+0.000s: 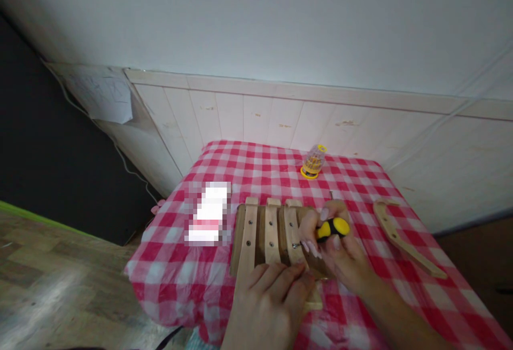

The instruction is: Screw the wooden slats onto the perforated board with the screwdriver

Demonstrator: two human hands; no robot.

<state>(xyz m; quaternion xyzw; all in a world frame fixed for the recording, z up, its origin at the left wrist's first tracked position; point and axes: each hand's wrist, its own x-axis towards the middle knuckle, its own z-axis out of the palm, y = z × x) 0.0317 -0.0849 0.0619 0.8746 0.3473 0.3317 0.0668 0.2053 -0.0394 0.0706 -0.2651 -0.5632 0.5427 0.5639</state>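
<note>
A wooden board (260, 232) lies on the table with light curved wooden slats (250, 232) fixed across it by dark screws. My right hand (340, 254) is closed around a yellow and black screwdriver (334, 228). Its shaft points left, to a screw (295, 245) in the rightmost slat (292, 232), and the tip appears to touch the screw head. My left hand (272, 302) presses down over the near part of that slat, fingers bent around it. The near ends of the slats are partly hidden under this hand.
A loose curved wooden slat (409, 248) with holes lies at the right. A clear yellow-based container (313, 162) stands at the back. One small screw (331, 195) is beyond my right hand. A pixelated patch (210, 214) covers something on the left. The checked tablecloth (168, 264) reaches the wall.
</note>
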